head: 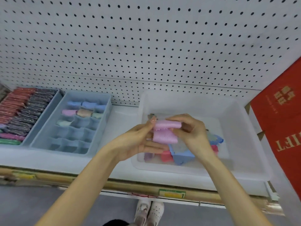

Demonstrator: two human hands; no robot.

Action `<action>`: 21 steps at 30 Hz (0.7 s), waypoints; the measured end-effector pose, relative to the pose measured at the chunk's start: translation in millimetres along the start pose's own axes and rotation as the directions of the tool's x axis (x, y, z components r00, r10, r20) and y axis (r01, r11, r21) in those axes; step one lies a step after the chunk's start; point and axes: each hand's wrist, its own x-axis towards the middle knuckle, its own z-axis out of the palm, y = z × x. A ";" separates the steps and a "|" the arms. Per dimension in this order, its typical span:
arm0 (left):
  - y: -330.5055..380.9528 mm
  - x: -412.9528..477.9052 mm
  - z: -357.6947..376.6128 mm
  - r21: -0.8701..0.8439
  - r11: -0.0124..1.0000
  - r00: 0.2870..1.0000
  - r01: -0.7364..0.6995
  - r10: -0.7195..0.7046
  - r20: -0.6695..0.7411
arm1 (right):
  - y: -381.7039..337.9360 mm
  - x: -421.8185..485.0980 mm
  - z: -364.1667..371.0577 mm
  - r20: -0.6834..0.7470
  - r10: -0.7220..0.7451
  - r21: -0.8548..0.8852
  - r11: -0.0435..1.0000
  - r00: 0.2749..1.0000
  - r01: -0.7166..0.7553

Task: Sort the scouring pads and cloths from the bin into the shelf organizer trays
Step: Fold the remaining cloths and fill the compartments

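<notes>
on the shelf (120,118) the clear bin (254,144) sits toward the right end, the divided tray (106,110) to its left and the pad tray (48,110) at the left edge. above the bin both hands grasp one pink cloth (164,132): my left hand (138,142) pinches its left side, my right hand (190,129) curls round the rolled top. i judge the half-made roll could spring open before it reaches a cell, since its lower flap hangs loose. counts: one bin, two trays, about seven rolled cloths (84,112) in the back cells, at least four loose cloths (182,156) in the bin; the stacked pads (24,111) are too blurred to count.
</notes>
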 end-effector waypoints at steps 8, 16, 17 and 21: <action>-10.1 -11.7 -29.8 -0.144 0.988 0.978 -0.057 0.026 -0.207 | 5.8 5.6 27.7 0.256 -0.145 -0.243 0.947 0.956 0.209; -23.5 -35.6 -91.2 0.242 0.958 0.897 -0.150 0.235 -0.373 | -4.1 27.4 100.0 0.358 0.205 -0.181 0.972 0.911 -0.148; -24.6 -39.0 -102.1 0.233 0.959 0.899 -0.159 0.238 -0.368 | -3.7 32.1 111.5 0.391 0.238 -0.224 0.961 0.889 -0.159; -33.7 -59.4 -160.5 0.137 0.975 0.919 -0.174 0.211 -0.334 | -5.6 53.1 158.8 0.459 0.295 -0.211 0.953 0.838 -0.219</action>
